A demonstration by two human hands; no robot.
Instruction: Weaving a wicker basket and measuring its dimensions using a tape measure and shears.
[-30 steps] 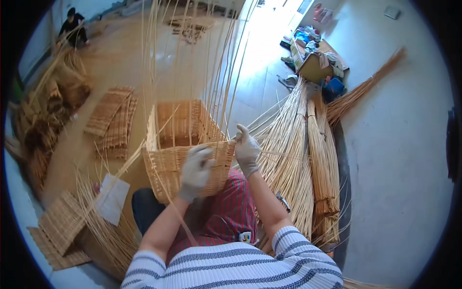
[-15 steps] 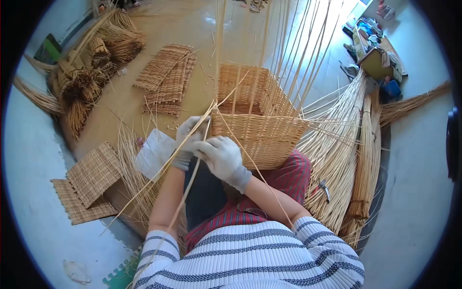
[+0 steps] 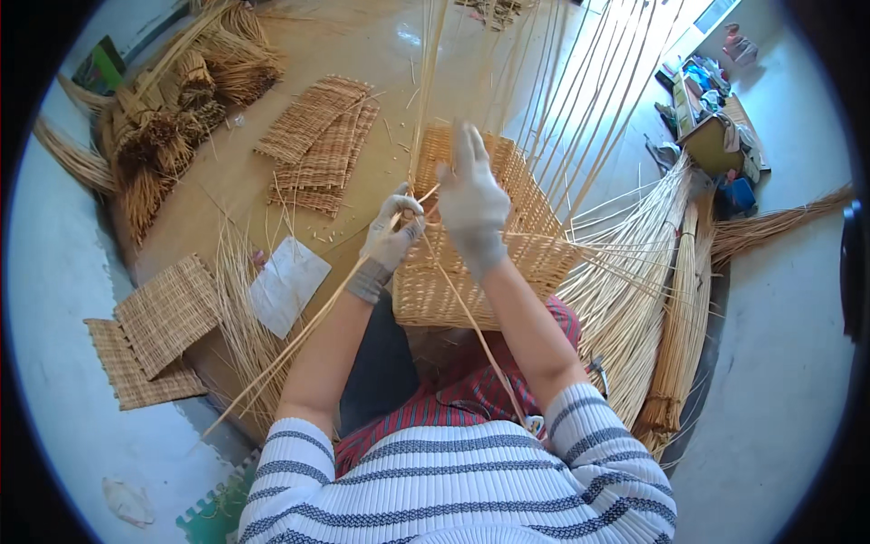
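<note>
Between my knees stands a half-woven wicker basket [image 3: 435,295], box-shaped, with tall upright stakes [image 3: 594,100] rising from its far and right sides. My left hand [image 3: 391,234], in a pale work glove, is closed at the near left corner of the rim on wicker strands [image 3: 304,335] that trail down to the left. Another strand [image 3: 476,326] slants from that corner across the basket's front toward my lap. Over the basket's opening my right hand [image 3: 473,204], gloved too, points away with its fingers stretched out. Slight blur covers it, and no strand shows in it.
Flat woven panels [image 3: 317,145] lie on the floor ahead, with more panels [image 3: 168,317] at left. Bundled wicker [image 3: 186,100] lines the left wall. Loose pale wicker [image 3: 625,299] fans out at right. A cluttered table [image 3: 711,140] stands far right. White sheet [image 3: 288,286] beside my left arm.
My right hand has left the strands beside my left hand and moved up and right over the basket, its fingers straightening. My left hand has shifted slightly right and still grips the strands.
</note>
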